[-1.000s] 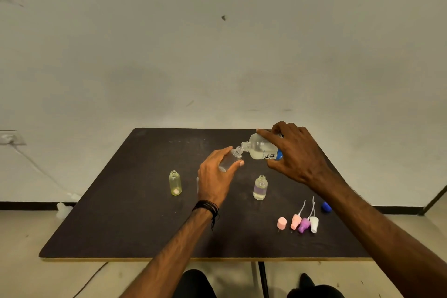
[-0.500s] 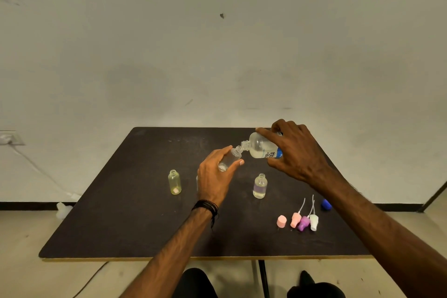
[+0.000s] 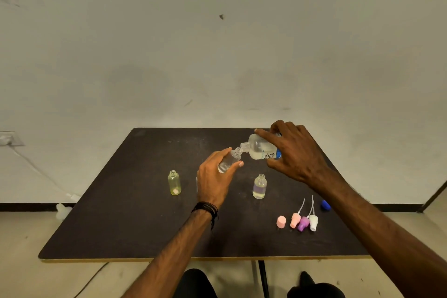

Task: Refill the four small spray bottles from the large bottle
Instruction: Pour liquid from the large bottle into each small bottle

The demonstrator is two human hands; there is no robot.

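Pouring, we grip the large clear labelled bottle (image 3: 262, 150) in our right hand (image 3: 294, 152), its long axis tipped leftward, neck meeting the small clear spray bottle (image 3: 229, 159) our left hand (image 3: 214, 180) fingers clasp

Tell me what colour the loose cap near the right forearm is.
Blue; the loose cap shows best in the head view.

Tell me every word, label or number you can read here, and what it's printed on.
Large bottle, gripped by the right hand: its label carries dark letters, sideways and partly under the fingers; they look like "nu", the rest unreadable.
Small bottles and spray tops: no print visible.
Wall and table: no writing.
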